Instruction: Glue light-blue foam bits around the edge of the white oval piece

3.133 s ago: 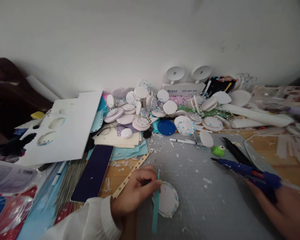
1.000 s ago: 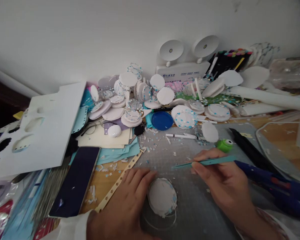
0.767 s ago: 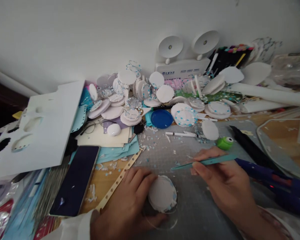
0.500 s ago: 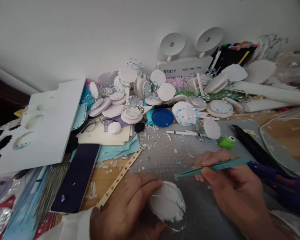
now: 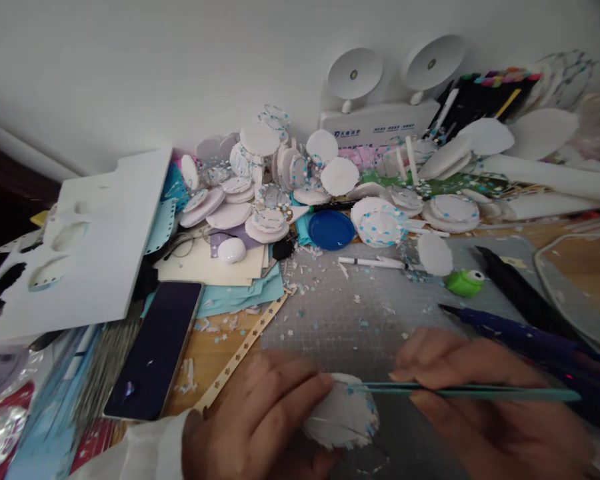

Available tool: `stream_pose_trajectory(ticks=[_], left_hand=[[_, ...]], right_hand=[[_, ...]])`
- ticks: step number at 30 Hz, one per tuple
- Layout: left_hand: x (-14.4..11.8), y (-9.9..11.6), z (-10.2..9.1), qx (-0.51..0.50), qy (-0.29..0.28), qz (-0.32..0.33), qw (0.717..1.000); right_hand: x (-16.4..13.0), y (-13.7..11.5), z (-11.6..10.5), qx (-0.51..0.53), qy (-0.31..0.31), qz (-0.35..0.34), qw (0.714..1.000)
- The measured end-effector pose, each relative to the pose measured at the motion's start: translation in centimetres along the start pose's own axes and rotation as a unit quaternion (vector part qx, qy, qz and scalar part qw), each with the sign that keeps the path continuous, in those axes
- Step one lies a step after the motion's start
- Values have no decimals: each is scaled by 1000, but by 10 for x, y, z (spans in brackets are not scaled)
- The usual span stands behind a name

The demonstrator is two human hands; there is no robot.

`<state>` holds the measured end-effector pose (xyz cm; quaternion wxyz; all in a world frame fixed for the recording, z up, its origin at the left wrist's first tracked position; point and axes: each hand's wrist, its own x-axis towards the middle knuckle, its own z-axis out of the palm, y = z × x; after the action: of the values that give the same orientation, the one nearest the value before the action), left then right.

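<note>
My left hand grips a round white foam disc at its left edge, with fingers on top and the thumb partly hidden below. Small blue pieces dot the disc's rim, and a thin wire loops out near its lower right. In my right hand are teal tweezers, pinched between thumb and fingers and lying nearly level. The tweezers' tips touch or hover just over the disc's upper right rim; whether they hold a piece, I cannot tell. Under both hands is a grey cutting mat strewn with tiny blue and white scraps.
Several white discs with blue-dotted wire pile along the wall. A blue lid, a white pen and a green punch lie ahead. A dark blue glue gun rests at right, a phone at left.
My right hand has brought the tweezers down to the disc's rim and turned them level. The disc and left hand have shifted slightly right. The view has tilted a little.
</note>
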<state>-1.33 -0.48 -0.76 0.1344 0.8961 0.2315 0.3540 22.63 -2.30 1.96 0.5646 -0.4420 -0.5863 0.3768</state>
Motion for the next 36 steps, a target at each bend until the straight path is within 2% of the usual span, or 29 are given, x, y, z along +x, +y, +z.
stream_pose_trajectory(ticks=[11,17,23,30,34,36], left_hand=[[0,-3,-2,-22,-6,16,1000],[-2,-4,-4,-27,-9,22,999],[2,-4,-7,11,0,45,999],[7,-3,-10,12,13,45,999],[2,-4,-8,3,1,30,1000],[-4,-4,-5,-3,17,23,1000]], right_hand=[[-2,2,-5,-42,-44,-59,996],[-4,4,-4,-39,-23,-51,998],[-1,-1,-4,-40,-30,-34,998],[1,-3,-2,-24,-20,-24,999],[1,-2,-3,-9,-18,-14,1000],[2,-1,-4,3,-14,4,1000]])
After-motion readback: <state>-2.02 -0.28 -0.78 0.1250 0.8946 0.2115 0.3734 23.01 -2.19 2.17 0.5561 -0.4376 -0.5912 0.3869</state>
